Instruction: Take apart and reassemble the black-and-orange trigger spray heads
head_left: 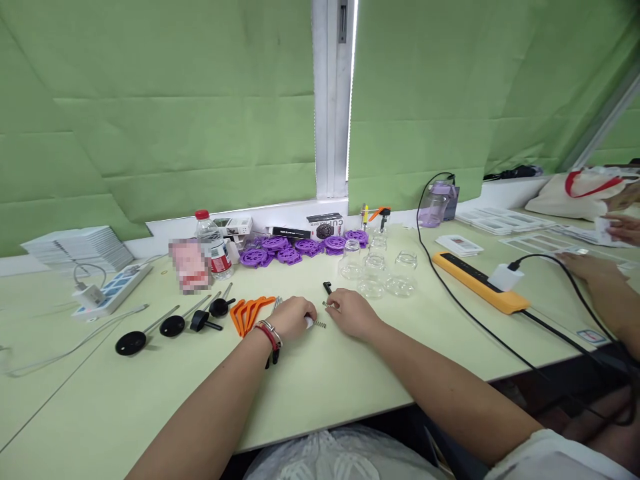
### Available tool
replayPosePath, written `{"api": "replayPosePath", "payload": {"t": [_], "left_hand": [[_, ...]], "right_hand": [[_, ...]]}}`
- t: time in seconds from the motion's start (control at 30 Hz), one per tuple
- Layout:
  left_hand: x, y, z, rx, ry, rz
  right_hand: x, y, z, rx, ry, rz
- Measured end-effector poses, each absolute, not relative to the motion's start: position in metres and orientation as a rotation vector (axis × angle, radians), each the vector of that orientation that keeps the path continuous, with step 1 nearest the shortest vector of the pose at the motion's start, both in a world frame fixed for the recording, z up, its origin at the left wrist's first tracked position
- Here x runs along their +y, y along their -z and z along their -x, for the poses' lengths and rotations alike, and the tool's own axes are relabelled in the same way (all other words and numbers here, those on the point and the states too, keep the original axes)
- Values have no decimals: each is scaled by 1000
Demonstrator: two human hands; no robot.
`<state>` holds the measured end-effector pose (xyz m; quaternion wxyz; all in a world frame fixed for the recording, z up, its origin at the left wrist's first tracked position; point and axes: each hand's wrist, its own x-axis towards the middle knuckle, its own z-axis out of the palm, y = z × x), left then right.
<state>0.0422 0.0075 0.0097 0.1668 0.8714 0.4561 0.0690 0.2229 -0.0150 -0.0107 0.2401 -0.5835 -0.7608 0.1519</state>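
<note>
My left hand [290, 317] is closed with its fingertips low over the table, and a small white bit shows under them. Right beside those fingertips is a thin metal spring [320, 325]; whether they grip it I cannot tell. Opposite, my right hand [355, 312] is pinched, with a second small spring [326, 304] at its fingertips. A short black plastic part [327, 287] lies just beyond that hand. Several orange angled handles [249, 313] rest left of my left hand, and thin metal rods [277, 303] are partly hidden behind it.
Black round pieces with metal rods [173, 325] lie at left. Purple plastic frames [287, 250] and clear glass cups [373, 277] stand behind my hands. A bottle [215, 247] is back left. At right are a yellow power strip [475, 283], cables and another person's arm [600, 283].
</note>
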Motion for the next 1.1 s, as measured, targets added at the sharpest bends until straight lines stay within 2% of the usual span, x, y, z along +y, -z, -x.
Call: {"api": "replayPosePath", "payload": {"t": [0.33,0.53,0.63,0.73,0.93,1.1], "left_hand": [[11,-3,-36,1297,-263,-2441],[2,-26,-30,1258,-633,-2063],[-9,-33,-32,1137,-709,-1840],[-18,-24,-33,1023,-787,-1717],[-21,7,-29,1181,-853,-1731],[-23,8,-24,1100,-819,-1706]], "right_hand": [[-19,6,-199,-2188,-615,1494],[-17,-3,-199,-2314,-677,1469],[-17,-3,-196,-2391,-666,1448],[-16,3,-195,-2412,-623,1415],[-16,17,-202,-2235,-737,1278],[-22,24,-208,-2136,-833,1183]]}}
